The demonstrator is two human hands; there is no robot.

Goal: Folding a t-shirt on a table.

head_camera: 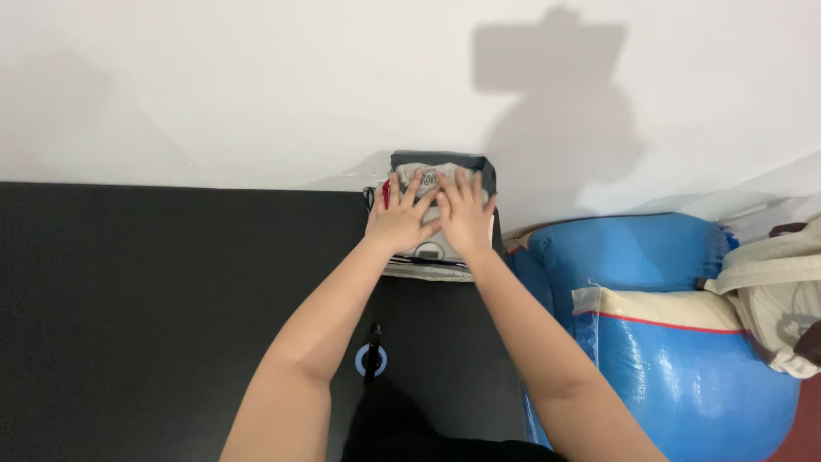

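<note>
Both hands lie flat, fingers spread, nothing gripped: left hand (398, 218) & right hand (466, 214) side by side, thumbs overlapping, pressing down on a folded stack of clothes (432, 257) at the far edge of the black table (154, 299), against the white wall (256, 85). Stack sits directly under both palms, neither hand nearer; long axis runs away from the person. Right of the table: big blue sack (684, 359), contents hidden, plus a beige bag (782, 291).

Bare black table (154, 299) lies open leftward; a blue sack (684, 359) crowds the right edge.
</note>
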